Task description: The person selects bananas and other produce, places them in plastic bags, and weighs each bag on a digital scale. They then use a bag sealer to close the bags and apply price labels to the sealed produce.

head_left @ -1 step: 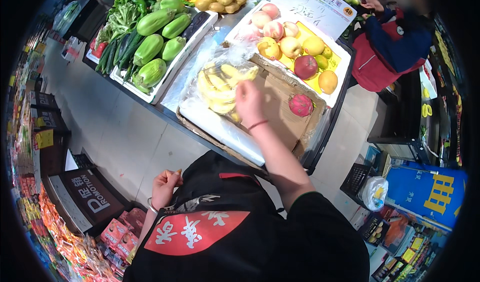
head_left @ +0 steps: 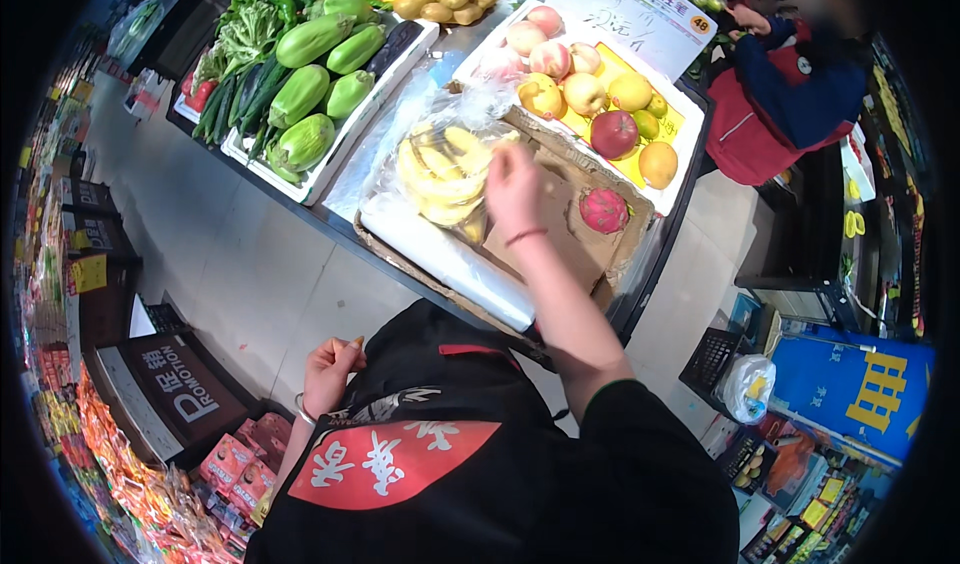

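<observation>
A bunch of yellow bananas (head_left: pixel 440 176) lies inside a clear plastic bag (head_left: pixel 400 204) at the left of an open cardboard tray (head_left: pixel 560 179). Beside the bag's right edge is my right hand (head_left: pixel 515 189), fingers curled closed; what they pinch, if anything, is hidden. A pink dragon fruit (head_left: pixel 604 210) sits in the tray to the right of this hand. Along the tray's near left side runs a roll of clear plastic bags (head_left: pixel 445 264). My left hand (head_left: pixel 330 376) is held closed in front of my black apron, with something tiny and orange-brown at its fingertips.
A white foam box (head_left: pixel 672 184) of peaches, apples and citrus stands behind the tray, under a handwritten sign (head_left: pixel 635 19). Left is another white box (head_left: pixel 325 179) with green eggplants and cucumbers. At the far right a person (head_left: pixel 780 104) in dark blue and red stands by shelves.
My right hand has shifted slightly to the right, off the bananas toward the bag's edge. The bananas and my left hand stay about where they were.
</observation>
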### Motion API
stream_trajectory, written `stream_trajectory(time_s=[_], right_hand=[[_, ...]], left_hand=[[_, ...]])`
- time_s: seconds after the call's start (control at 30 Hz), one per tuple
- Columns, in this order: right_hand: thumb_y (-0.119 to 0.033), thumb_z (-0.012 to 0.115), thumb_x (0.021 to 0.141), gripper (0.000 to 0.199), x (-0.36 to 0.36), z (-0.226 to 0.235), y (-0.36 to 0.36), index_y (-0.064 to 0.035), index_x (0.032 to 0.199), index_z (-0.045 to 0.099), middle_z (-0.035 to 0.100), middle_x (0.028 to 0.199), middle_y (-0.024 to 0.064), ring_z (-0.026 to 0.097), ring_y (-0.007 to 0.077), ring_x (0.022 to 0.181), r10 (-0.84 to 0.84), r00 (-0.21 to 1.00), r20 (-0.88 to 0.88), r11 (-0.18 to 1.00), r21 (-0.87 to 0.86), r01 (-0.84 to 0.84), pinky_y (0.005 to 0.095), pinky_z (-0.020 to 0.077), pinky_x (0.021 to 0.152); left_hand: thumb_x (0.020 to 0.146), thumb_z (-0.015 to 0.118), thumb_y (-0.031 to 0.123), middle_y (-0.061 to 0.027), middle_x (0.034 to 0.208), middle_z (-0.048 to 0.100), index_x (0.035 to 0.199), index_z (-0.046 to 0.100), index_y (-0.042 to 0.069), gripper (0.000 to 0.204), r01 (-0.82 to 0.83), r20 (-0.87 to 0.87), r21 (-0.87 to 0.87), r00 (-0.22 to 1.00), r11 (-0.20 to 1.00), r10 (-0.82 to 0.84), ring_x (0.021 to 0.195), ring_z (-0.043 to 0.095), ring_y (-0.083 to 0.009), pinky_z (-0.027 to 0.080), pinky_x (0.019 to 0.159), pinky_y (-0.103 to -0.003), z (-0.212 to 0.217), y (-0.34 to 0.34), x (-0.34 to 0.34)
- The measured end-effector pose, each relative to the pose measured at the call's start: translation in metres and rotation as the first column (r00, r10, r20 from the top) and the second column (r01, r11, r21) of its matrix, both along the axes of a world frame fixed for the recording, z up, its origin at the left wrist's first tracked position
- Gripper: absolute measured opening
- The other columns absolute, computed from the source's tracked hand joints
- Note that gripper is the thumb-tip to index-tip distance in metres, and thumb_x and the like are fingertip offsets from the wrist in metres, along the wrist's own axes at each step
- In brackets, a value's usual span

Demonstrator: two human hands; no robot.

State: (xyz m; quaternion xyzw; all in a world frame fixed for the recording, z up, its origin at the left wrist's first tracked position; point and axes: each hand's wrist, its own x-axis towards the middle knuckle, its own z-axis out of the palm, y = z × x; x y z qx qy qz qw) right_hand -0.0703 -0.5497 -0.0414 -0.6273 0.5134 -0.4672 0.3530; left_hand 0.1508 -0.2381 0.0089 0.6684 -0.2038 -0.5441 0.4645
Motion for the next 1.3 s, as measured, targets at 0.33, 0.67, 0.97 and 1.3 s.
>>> stream_trajectory(time_s=[0.33, 0.67, 0.97, 1.3], right_hand=[[-0.045, 0.073, 0.075, 0.068, 0.021, -0.013, -0.13, 0.001, 0.123, 0.058, 0.058, 0.126, 0.0209, 0.056, 0.0287, 0.117, 0.42, 0.777, -0.47, 0.883, 0.409, -0.23, 0.0346, 0.0419, 0.1], [-0.016, 0.067, 0.085, 0.032, 0.016, 0.008, -0.14, 0.0042, 0.108, 0.063, 0.069, 0.1, 0.0119, 0.064, 0.0207, 0.092, 0.293, 0.951, 0.101, 0.871, 0.383, -0.309, 0.0323, 0.0493, 0.082], [-0.01, 0.062, 0.09, 0.018, 0.015, 0.109, -0.073, 0.001, 0.105, 0.065, 0.067, 0.094, 0.0038, 0.061, 0.0105, 0.078, 0.316, 0.868, 0.383, 0.866, 0.257, -0.429, 0.0256, 0.0492, 0.067], [-0.006, 0.058, 0.092, 0.02, -0.044, 0.121, -0.053, 0.0011, 0.11, 0.064, 0.068, 0.103, 0.0048, 0.062, 0.0121, 0.088, 0.165, 0.852, 0.498, 0.945, 0.166, -0.28, 0.026, 0.0501, 0.076]], left_hand=[[0.093, 0.061, 0.014, -0.0068, 0.076, 0.065, 0.071, 0.053, 0.006, 0.025, -0.042, 0.009, -0.01, 0.999, 0.999, 0.042, 0.066, 0.059, -0.0099, 0.049, 0.064, -0.023, -0.004, 0.014, 0.002], [0.093, 0.061, 0.015, -0.0065, 0.076, 0.065, 0.07, 0.049, 0.007, 0.027, -0.105, -0.012, 0.004, 0.994, 0.994, 0.105, 0.065, 0.059, -0.0097, 0.049, 0.062, -0.023, -0.006, 0.027, 0.0], [0.093, 0.061, 0.014, -0.0063, 0.076, 0.065, 0.07, 0.049, 0.007, 0.027, -0.069, -0.037, -0.005, 0.997, 0.998, 0.069, 0.065, 0.059, -0.0097, 0.049, 0.062, -0.023, -0.004, 0.018, -0.005], [0.093, 0.06, 0.014, -0.0064, 0.076, 0.065, 0.07, 0.05, 0.007, 0.027, -0.03, -0.036, -0.008, 0.999, 1.0, 0.03, 0.066, 0.059, -0.0097, 0.049, 0.062, -0.023, -0.005, 0.019, -0.007]])
